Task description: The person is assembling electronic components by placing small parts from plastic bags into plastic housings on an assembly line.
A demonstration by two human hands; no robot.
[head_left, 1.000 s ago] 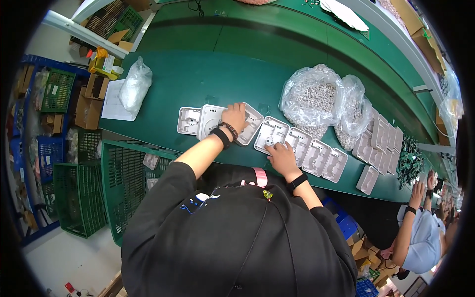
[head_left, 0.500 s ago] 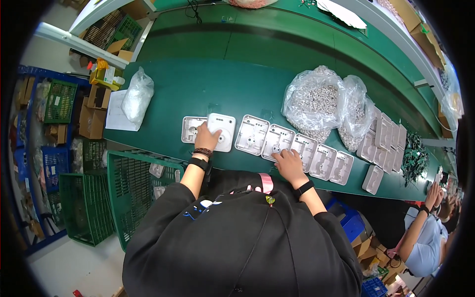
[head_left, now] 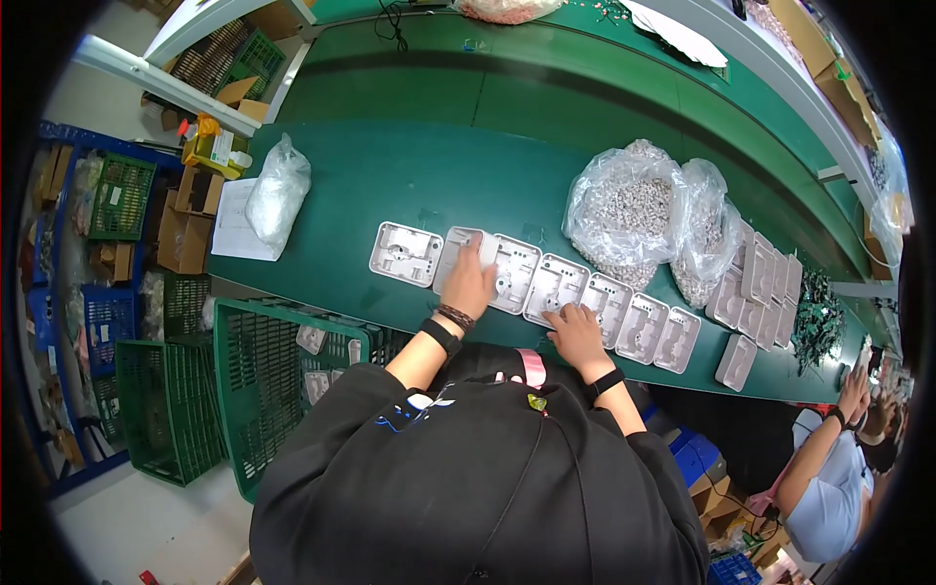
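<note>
A row of pale grey plastic housings point(head_left: 514, 273) lies along the near side of the green table, open faces up, with moulded posts inside. My left hand point(head_left: 470, 285) grips one housing point(head_left: 454, 250) near the row's left end, fingers across its upper part; the hand hides much of it. Left of that lies another open housing point(head_left: 405, 253). My right hand point(head_left: 577, 336) has its fingers apart, the tips resting at the lower edges of two housings point(head_left: 558, 283) mid-row. Further right, more housings point(head_left: 677, 339) continue the row.
Clear bags of small pale parts point(head_left: 629, 200) stand behind the row. Stacked housings point(head_left: 760, 278) and a dark green pile point(head_left: 814, 322) lie to the right. A clear bag point(head_left: 279, 195) rests on paper at left. Green crates point(head_left: 258, 390) stand below; a co-worker's hands point(head_left: 855, 395) show far right.
My left hand has moved right with the housing, which showed its smooth outer face before and now lies against the row. The row sits slightly further right. My right hand stays at mid-row.
</note>
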